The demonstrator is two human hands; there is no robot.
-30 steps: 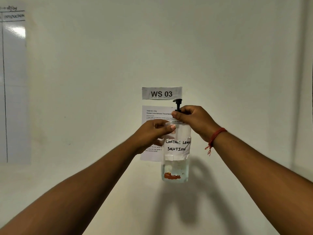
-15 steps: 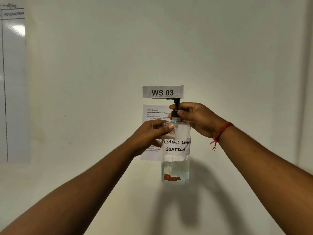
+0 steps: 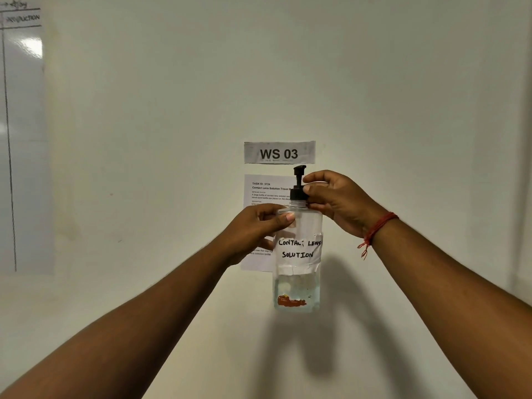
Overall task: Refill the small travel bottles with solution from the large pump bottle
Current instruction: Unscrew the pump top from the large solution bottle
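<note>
Pump bottle [image 3: 298,254]: clear, upright, held up in the air in front of a pale wall [image 3: 172,110]; it sits between the two hands, its shoulder under the left thumb and its neck beside the right fingertips; liquid fills only the lowest part, well below both hands.

Left hand [image 3: 253,228]: wrapped around the upper body of the bottle from the left; the thumb lies across the front just above the label, the other fingers pass behind the bottle and are mostly hidden; a firm grasp.

Right hand [image 3: 336,200]: pinched on the black pump collar [image 3: 297,194] at the top of the bottle; thumb and forefinger close on it from the right, remaining fingers curled below; a red thread bracelet [image 3: 377,227] circles that wrist.

Pump head [image 3: 299,171]: black, standing just above the right fingertips; nozzle points toward the right.

Label [image 3: 299,249]: white tape directly below the left thumb; hand-lettered "CONTACT LENS SOLUTION".

Red mark [image 3: 291,301]: near the bottle's base, well below the fingers.

Wall papers: sign [image 3: 279,152] reading "WS 03" above the right fingers; printed task sheet [image 3: 264,191] behind both hands, partly covered.
</note>
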